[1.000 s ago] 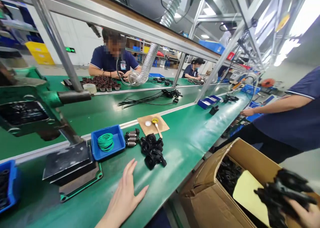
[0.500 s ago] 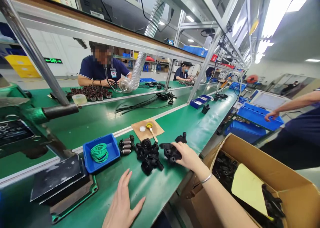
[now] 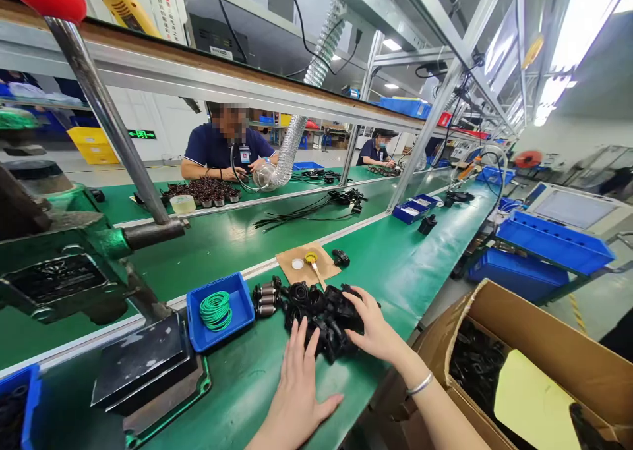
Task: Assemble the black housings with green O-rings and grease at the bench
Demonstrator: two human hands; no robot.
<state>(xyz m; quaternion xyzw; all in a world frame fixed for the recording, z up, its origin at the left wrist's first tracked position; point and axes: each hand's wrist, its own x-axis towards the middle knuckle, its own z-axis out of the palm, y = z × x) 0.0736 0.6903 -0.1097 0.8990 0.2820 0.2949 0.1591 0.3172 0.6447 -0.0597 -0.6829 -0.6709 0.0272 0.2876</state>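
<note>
A heap of black plastic housings point(image 3: 329, 321) lies on the green bench, packed closer together at its right side. My right hand point(image 3: 373, 328) is cupped over the right end of the heap, thumb and fingers apart against the parts. From the front, my left hand point(image 3: 299, 377) reaches in flat, its stretched fingertips at the heap's near edge. Just left of the heap sit several small motor-like cores point(image 3: 268, 297) with brown-grey bodies. Beyond them a blue tray point(image 3: 192, 318) holds green rubber rings point(image 3: 216, 310).
A brush point(image 3: 317, 270) lies on brown cardboard point(image 3: 289, 260) behind the heap. At left stands a green press point(image 3: 64, 239) with a dark block point(image 3: 143, 351). An open carton point(image 3: 558, 311) of black parts is at lower right. Two co-workers point(image 3: 222, 147) sit across the bench.
My right hand has brought its black housings left against the heap and loosened its fingers. My left hand has moved up to the heap's edge. The person at right has mostly left view.
</note>
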